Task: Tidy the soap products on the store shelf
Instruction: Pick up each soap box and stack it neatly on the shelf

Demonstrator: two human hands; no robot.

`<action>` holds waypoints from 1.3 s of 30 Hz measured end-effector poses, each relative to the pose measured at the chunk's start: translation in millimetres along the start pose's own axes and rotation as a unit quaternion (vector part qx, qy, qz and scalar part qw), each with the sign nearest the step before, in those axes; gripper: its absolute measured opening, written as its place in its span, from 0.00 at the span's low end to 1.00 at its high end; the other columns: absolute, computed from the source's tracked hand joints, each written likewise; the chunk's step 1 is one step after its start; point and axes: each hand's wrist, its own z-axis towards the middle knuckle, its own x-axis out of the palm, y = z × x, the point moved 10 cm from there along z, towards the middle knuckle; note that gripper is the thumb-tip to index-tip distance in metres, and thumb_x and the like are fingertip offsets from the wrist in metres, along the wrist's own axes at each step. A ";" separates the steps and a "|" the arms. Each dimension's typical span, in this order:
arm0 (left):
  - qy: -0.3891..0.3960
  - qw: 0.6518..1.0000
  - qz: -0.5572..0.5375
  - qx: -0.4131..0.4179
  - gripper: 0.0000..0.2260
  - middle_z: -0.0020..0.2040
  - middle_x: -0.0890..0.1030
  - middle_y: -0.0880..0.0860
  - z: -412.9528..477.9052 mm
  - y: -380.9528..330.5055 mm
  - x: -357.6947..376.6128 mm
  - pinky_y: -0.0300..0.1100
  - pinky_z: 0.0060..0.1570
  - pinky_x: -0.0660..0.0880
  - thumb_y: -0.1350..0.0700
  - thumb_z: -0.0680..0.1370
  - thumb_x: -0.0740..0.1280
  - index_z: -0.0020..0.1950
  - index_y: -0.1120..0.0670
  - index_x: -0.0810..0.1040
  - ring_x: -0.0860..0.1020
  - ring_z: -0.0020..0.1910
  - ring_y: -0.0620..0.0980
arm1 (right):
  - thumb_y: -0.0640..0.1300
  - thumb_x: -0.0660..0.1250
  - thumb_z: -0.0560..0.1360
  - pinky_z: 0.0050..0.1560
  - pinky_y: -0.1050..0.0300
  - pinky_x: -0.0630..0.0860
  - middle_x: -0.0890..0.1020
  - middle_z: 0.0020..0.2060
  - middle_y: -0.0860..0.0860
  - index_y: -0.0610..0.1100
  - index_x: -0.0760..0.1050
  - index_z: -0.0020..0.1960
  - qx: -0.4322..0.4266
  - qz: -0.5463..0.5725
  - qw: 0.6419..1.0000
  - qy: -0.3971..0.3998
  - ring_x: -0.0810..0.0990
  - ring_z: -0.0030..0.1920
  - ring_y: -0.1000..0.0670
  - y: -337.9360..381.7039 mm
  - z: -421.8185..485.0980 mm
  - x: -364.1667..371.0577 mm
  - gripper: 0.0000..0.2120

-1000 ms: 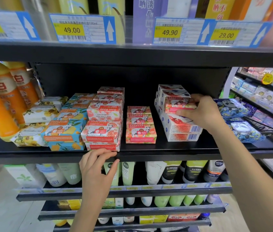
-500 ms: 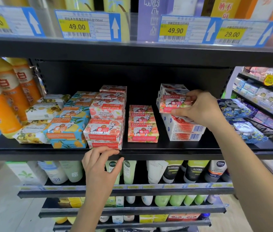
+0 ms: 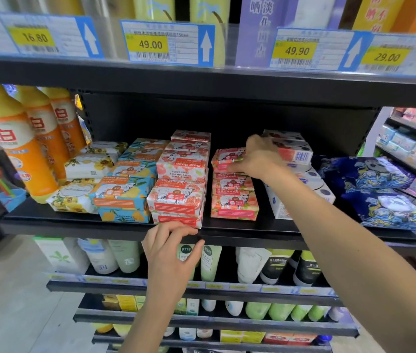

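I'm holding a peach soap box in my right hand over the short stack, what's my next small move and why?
Probably set the soap box down squarely on the short peach stack and let go. Your right hand holds it right above that stack, the wrappers match, and the stack stands lower than the red stack beside it. Your left hand rests at the shelf edge.

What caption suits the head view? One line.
Right hand holds a pink soap box over the pink stack; left hand rests on the shelf edge.
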 end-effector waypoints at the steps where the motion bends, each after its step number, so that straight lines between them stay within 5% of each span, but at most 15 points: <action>1: -0.002 1.000 0.000 0.001 0.12 0.52 0.77 0.43 0.2 -0.4 -0.2 0.43 0.63 0.63 0.43 0.75 0.69 0.52 0.49 0.83 0.68 0.58 0.43 | 0.54 0.81 0.69 0.64 0.46 0.76 0.73 0.68 0.40 0.41 0.72 0.64 -0.003 -0.001 1.000 -0.001 0.75 0.66 0.39 1.2 0.6 4.2 0.32; 11: -0.001 1.000 -0.001 -0.002 0.12 0.52 0.77 0.44 0.2 1.6 -0.9 0.32 0.66 0.57 0.43 0.75 0.69 0.52 0.49 0.83 0.69 0.58 0.44 | 0.51 0.75 0.77 0.61 0.49 0.74 0.74 0.65 0.40 0.39 0.69 0.69 -0.004 0.033 0.999 -0.009 0.76 0.64 0.39 -6.7 -4.0 11.8 0.27; 18: 0.010 1.000 0.005 -0.015 0.12 0.52 0.76 0.44 -0.2 1.3 -0.4 0.31 0.67 0.56 0.44 0.75 0.70 0.52 0.49 0.83 0.69 0.59 0.45 | 0.54 0.76 0.73 0.66 0.48 0.75 0.82 0.62 0.47 0.46 0.78 0.67 -0.046 0.075 0.988 -0.124 0.77 0.65 0.42 -58.9 -17.0 -54.3 0.25; 23: 0.009 0.999 0.020 -0.027 0.10 0.52 0.76 0.44 -2.1 -0.1 -0.4 0.41 0.65 0.63 0.53 0.74 0.79 0.52 0.50 0.83 0.68 0.59 0.44 | 0.61 0.78 0.69 0.67 0.46 0.72 0.80 0.64 0.42 0.42 0.74 0.71 0.026 0.030 0.997 -0.070 0.76 0.66 0.40 -121.1 -2.0 -67.8 0.37; 26: 0.012 0.998 0.013 -0.052 0.09 0.53 0.76 0.42 -3.7 0.5 -0.4 0.52 0.63 0.70 0.52 0.75 0.78 0.52 0.49 0.83 0.68 0.60 0.45 | 0.56 0.81 0.69 0.57 0.57 0.74 0.83 0.57 0.49 0.45 0.78 0.66 0.027 0.106 0.994 -0.024 0.80 0.53 0.49 -134.6 1.5 -55.3 0.30; 31: 0.016 0.997 0.015 -0.073 0.09 0.54 0.75 0.39 -6.0 1.7 0.6 0.58 0.63 0.72 0.49 0.75 0.76 0.52 0.48 0.82 0.70 0.61 0.45 | 0.53 0.81 0.68 0.61 0.54 0.76 0.83 0.60 0.46 0.43 0.76 0.67 0.028 0.140 0.989 -0.038 0.82 0.59 0.44 -141.3 10.1 -51.2 0.32; 39: 0.016 0.994 0.036 -0.105 0.11 0.55 0.72 0.33 -5.1 -9.0 -1.6 0.47 0.64 0.68 0.56 0.74 0.78 0.53 0.48 0.81 0.66 0.62 0.34 | 0.51 0.83 0.67 0.58 0.58 0.75 0.83 0.58 0.48 0.41 0.76 0.69 -0.004 0.198 0.978 -0.068 0.82 0.57 0.47 -151.1 5.1 -62.7 0.35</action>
